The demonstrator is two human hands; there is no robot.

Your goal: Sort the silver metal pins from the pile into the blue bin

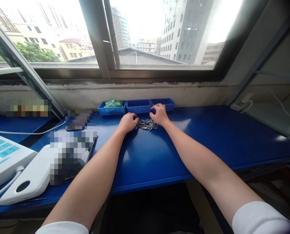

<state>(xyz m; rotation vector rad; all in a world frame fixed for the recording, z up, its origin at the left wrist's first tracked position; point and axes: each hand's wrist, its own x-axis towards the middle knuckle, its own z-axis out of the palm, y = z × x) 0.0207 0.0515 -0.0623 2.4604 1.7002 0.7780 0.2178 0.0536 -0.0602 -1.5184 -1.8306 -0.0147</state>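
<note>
A loose pile of small dark metal pieces point(146, 124) lies on the blue table. At its left edge rests my left hand point(128, 123), fingers curled, thumb beside the pieces; what it may hold is hidden. My right hand point(160, 114) is raised just behind the pile's right side, in front of the right blue bin point(169, 104). Its thumb and index finger are apart, with nothing visible between them. The middle blue bin point(138, 106) stands behind the pile, and the left blue bin point(112, 111) holds green plastic packets point(114, 103).
A white power strip point(3, 156) and a white device point(28, 177) lie at the left, near blurred items and a cable. Window wall point(86, 94) behind the bins; metal shelf posts at both sides. The blue table's point(149, 183) front edge runs below my forearms.
</note>
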